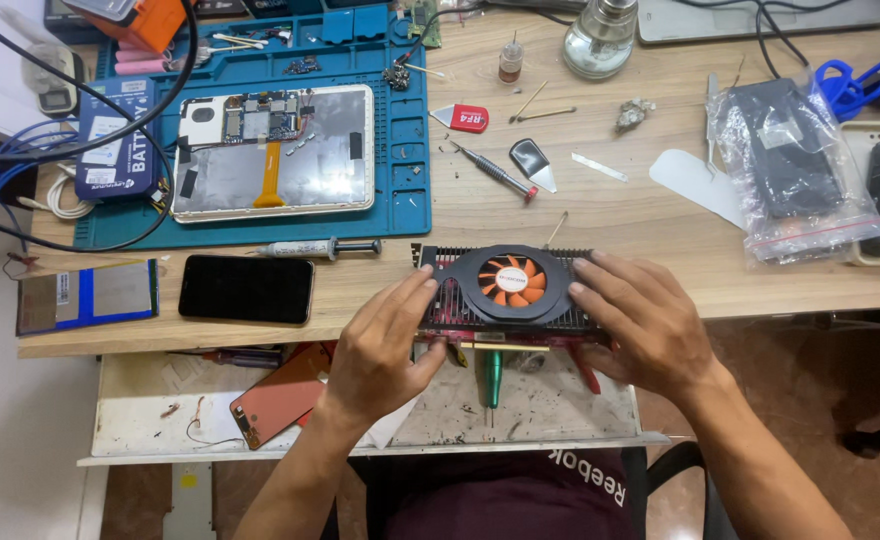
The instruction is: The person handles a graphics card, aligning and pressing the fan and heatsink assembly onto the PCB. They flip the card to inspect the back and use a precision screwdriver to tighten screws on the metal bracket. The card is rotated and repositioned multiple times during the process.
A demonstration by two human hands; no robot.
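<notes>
A cluttered wooden tabletop (660, 225) seen from above, with a lower pull-out shelf (560, 410) at its near edge. Both hands hold a graphics card (508, 290) with an orange fan, lying flat at the near edge of the tabletop. The left hand (385, 350) has its grip closed on the card's left end, fingers on top and thumb at the near edge. The right hand (640, 320) clasps the right end, fingers spread across the black heatsink. A green-handled tool (493, 378) lies on the shelf just below the card. To the left lies a black phone (246, 288). Farther back, an opened tablet (275, 152) rests on a blue repair mat (400, 150), and a screwdriver (493, 172) lies just behind the card.
</notes>
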